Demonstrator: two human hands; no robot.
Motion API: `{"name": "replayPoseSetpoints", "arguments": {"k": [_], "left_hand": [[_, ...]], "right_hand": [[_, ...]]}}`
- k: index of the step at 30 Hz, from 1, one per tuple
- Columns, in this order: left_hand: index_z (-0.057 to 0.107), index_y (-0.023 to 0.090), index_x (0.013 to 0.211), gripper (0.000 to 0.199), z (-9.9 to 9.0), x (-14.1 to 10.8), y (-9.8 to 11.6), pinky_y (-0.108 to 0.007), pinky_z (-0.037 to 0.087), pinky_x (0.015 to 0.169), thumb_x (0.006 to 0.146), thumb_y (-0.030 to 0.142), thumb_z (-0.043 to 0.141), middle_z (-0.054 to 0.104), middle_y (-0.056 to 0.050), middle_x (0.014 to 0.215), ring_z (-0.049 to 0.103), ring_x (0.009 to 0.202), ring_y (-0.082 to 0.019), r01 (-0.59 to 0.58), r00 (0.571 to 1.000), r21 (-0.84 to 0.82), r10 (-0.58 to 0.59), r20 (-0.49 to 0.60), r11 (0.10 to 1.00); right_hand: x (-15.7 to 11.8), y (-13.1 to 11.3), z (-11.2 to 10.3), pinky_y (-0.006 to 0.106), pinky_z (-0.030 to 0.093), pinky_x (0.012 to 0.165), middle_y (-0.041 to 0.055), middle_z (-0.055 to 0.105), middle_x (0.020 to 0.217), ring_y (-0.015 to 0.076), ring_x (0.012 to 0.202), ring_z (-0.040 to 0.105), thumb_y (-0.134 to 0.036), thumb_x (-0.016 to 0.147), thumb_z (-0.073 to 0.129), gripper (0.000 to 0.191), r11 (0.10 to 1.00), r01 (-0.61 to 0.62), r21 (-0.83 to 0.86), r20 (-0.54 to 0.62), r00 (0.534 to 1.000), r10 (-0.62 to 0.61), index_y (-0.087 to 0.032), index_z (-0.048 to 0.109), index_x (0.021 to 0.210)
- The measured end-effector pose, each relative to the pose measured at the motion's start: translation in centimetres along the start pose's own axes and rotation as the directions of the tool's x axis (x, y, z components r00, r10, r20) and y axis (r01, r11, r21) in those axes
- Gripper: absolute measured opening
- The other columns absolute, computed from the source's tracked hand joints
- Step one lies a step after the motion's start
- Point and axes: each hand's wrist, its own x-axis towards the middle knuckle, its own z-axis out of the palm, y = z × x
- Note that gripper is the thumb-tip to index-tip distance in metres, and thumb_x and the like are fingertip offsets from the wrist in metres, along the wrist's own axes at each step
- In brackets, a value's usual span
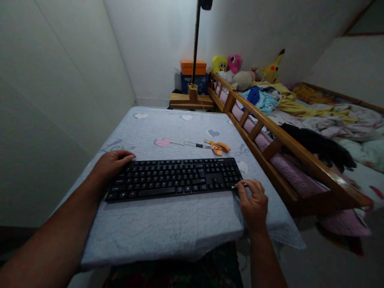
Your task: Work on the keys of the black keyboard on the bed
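Note:
A black keyboard (177, 176) lies across the cloth-covered table in front of me. My left hand (112, 164) rests at its upper left corner, fingers together along the edge and thumb on top. At the lower right corner, my right hand (253, 200) pinches a thin, white-tipped swab (234, 187), whose tip is at the keys near the edge. Behind the keyboard lie a thin white stick (177, 143), a wire tool with a black grip (199, 145), a small brush with a yellow band (209, 142) and a crumpled orange cloth (220, 148).
A wooden bed rail (270, 140) runs along the table's right side, with bedding, clothes and plush toys beyond it. Behind the table stand a black pole (196, 44) on a wooden base and an orange box (193, 67). A pale wall rises on the left.

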Motion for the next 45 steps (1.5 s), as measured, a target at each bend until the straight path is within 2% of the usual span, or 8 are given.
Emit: {"name": "replayPoseSetpoints", "arguments": {"k": [9,22,35,45], "left_hand": [[0.071,0.017,0.091,0.044,0.1,0.0,0.0,-0.028,0.044,0.066,0.071,0.055,0.060,0.069,-0.001,0.074,0.061,0.071,-0.020,0.007,1.000,-0.005,-0.007,0.007,1.000],[0.071,0.017,0.089,0.045,0.1,-0.2,0.3,-0.029,0.043,0.066,0.070,0.057,0.060,0.069,-0.001,0.074,0.061,0.071,-0.020,0.018,1.000,-0.023,-0.018,-0.005,1.000],[0.072,0.018,0.087,0.044,0.0,-0.1,0.1,-0.028,0.043,0.067,0.069,0.056,0.059,0.069,0.000,0.073,0.061,0.072,-0.020,-0.008,1.000,0.000,0.008,-0.012,1.000],[0.072,0.016,0.089,0.047,0.0,-0.2,0.3,-0.028,0.044,0.064,0.069,0.058,0.060,0.070,-0.001,0.073,0.061,0.071,-0.021,0.002,1.000,-0.012,-0.002,0.000,1.000]], "right_hand": [[0.2,-0.5,0.0,0.040,0.044,0.090,0.0019,0.066,0.083,0.0200,0.085,0.059,-0.024,0.091,0.062,0.009,0.991,0.026,0.128,0.106,0.994,-0.040,-0.023,0.066,0.083],[1.2,-0.6,0.1,0.037,0.045,0.083,0.0028,0.065,0.083,0.0211,0.086,0.059,-0.025,0.089,0.061,0.010,0.989,-0.030,0.146,0.184,0.983,0.002,-0.023,0.067,0.082],[1.7,-0.4,1.1,0.038,0.044,0.083,0.0034,0.066,0.083,0.0212,0.086,0.059,-0.026,0.091,0.060,0.012,0.991,-0.025,0.133,0.152,0.988,0.005,-0.022,0.068,0.082],[1.7,0.2,0.9,0.039,0.045,0.085,0.0041,0.066,0.084,0.0221,0.086,0.060,-0.030,0.090,0.059,0.015,0.989,-0.107,0.104,0.089,0.991,0.098,-0.022,0.068,0.082]]}}
